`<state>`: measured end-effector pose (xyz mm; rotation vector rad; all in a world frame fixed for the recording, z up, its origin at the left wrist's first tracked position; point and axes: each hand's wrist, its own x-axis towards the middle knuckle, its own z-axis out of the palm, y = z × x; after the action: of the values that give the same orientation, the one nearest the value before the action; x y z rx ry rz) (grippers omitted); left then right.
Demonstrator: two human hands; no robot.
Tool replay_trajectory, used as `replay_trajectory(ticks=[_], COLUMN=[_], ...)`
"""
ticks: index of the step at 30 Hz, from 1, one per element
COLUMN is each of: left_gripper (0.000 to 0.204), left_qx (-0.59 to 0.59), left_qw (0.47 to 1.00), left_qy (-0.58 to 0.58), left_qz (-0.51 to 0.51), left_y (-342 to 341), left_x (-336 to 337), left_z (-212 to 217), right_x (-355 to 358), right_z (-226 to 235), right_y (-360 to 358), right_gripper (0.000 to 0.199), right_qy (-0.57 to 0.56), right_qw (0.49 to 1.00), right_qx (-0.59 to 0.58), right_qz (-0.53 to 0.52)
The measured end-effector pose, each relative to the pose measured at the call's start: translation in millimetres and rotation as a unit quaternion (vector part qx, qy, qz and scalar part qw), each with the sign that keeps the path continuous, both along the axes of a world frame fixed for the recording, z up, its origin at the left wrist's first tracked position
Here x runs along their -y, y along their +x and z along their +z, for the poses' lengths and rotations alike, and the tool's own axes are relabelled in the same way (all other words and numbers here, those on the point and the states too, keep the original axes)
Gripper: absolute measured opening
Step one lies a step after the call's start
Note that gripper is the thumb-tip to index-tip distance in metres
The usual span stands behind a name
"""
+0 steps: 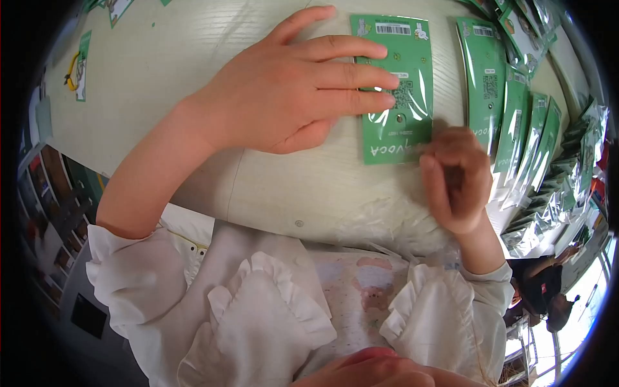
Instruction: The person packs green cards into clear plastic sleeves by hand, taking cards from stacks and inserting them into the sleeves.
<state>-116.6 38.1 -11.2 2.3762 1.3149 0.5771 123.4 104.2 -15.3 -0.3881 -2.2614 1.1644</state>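
Observation:
A flat green card pack (393, 138) in shiny clear film lies on the pale table (277, 187). It carries a barcode at its far end and a square code in the middle. My left hand (290, 87) reaches over it from the left, fingers stretched and spread, with the fingertips on the pack's film. By the pack's near right corner, my right hand (459, 177) is closed, thumb against curled fingers. Whether it pinches the film's edge or anything else is hidden.
Several similar green packs (485, 80) overlap to the right, beside a long row of filmed packs (567, 187). Crumpled clear plastic (387, 219) lies along the near table edge. A green card with a yellow loop (78, 71) is at far left. Another person (545, 284) is at right.

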Motion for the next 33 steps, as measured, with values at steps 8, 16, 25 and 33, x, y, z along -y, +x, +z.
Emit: replay_trajectory(ticks=[8, 16, 25, 33], left_gripper=[0.025, 0.022, 0.022, 0.020], left_qx=[0.089, 0.087, 0.095, 0.129], left_qw=[0.995, 0.992, 0.992, 0.990], left_qy=[-0.026, 0.012, 0.016, -0.028], left_qz=[0.021, 0.086, 0.083, 0.046], left_y=[1, 10, 9, 4], left_x=[-4, -2, -2, -6], left_z=[7, 4, 3, 8], right_x=[10, 11, 12, 11], right_z=[10, 8, 8, 7], right_y=[-11, -19, -24, -23], right_gripper=[0.016, 0.021, 0.023, 0.024], right_qy=[-0.114, 0.028, 0.086, 0.114], right_qw=[0.980, 0.985, 0.977, 0.972], right_qx=[0.110, 0.123, 0.143, 0.152], right_qz=[-0.122, -0.121, -0.134, -0.137])
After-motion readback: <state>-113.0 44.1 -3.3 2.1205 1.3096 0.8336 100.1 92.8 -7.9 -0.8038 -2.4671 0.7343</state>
